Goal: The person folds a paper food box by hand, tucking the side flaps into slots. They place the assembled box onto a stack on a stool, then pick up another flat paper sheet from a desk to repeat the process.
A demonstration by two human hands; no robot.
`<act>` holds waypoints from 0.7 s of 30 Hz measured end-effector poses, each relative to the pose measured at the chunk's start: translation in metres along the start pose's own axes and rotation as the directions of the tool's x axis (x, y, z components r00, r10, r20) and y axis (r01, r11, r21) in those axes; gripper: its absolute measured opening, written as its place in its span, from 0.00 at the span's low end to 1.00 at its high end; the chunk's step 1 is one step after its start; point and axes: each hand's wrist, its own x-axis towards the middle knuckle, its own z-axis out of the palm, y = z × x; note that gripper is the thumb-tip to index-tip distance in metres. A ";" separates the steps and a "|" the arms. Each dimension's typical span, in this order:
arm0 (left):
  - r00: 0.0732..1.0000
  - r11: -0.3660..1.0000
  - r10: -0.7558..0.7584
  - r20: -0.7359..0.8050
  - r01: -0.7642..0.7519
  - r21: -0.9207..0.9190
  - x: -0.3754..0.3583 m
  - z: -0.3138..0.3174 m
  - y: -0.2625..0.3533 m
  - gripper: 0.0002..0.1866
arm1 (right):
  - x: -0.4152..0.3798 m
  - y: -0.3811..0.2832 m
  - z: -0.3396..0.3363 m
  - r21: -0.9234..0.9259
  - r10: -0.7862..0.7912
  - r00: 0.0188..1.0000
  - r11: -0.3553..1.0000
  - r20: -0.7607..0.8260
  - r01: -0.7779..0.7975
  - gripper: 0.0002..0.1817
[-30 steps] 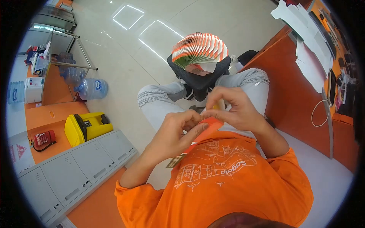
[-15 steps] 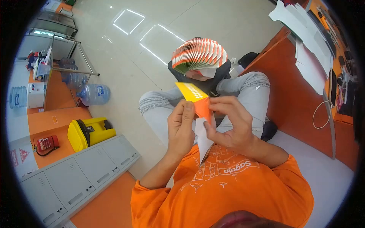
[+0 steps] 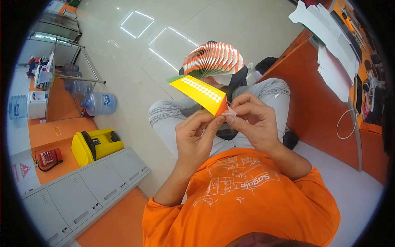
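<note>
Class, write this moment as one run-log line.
left hand: pinching folded paper strip | right hand: pinching same end | fanned paper stack: on stool

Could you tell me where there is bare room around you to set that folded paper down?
Bare floor lies between the water bottles and your knees. The stool with the paper fan and the desk are crowded.

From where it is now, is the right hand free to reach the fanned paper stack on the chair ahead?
Probably not at once: the right hand and left hand both pinch the yellow folded paper. The fanned paper stack lies beyond the knees, with nothing between.
</note>
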 end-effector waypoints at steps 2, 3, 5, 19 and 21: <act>0.999 1.000 -0.016 0.033 0.017 -0.001 0.001 -0.005 0.000 0.04 | 0.002 -0.003 -0.003 -0.138 -0.090 0.996 0.986 0.016 0.091 0.05; 0.997 0.999 -0.032 0.068 0.032 0.001 0.002 -0.007 0.000 0.04 | 0.002 -0.004 -0.005 -0.270 -0.177 0.983 0.946 0.043 0.182 0.04; 0.997 1.000 -0.023 0.067 0.024 -0.017 0.003 -0.008 -0.003 0.04 | -0.001 -0.005 -0.004 -0.302 -0.208 0.978 0.931 0.021 0.204 0.04; 0.989 0.993 0.009 0.148 0.008 -0.114 0.015 -0.012 0.001 0.09 | 0.001 -0.020 -0.002 -0.413 -0.289 0.955 0.864 0.062 0.288 0.04; 0.986 0.996 0.035 0.165 -0.021 -0.086 0.016 -0.015 0.001 0.09 | 0.002 -0.024 -0.004 -0.324 -0.161 0.985 0.930 0.062 0.173 0.05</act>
